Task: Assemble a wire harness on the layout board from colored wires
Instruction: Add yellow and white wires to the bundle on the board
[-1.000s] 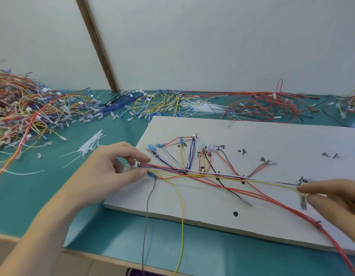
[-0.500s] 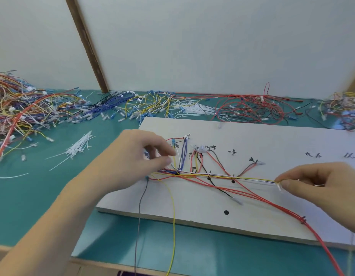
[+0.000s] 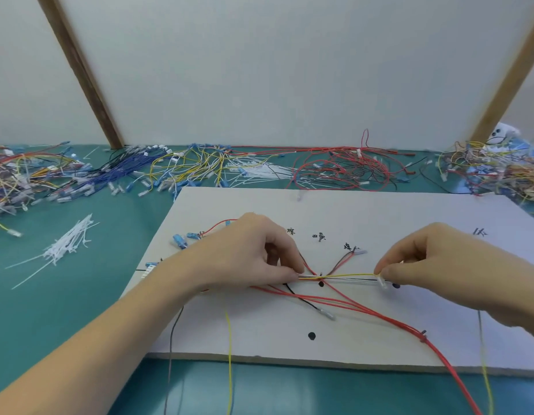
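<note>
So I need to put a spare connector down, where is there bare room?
Bare teal table lies between the white cable ties and the board's left edge; the board's far right is bare too. The back edge is crowded with wire piles.

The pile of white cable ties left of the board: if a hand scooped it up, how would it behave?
The white cable ties look thin and loose, so they would probably be light and scatter. Several stray ends stick out, so some would likely slip free.

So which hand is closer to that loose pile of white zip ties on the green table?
Left. The left hand works over the board, nearer the white zip ties; the right hand is farther right.
</note>
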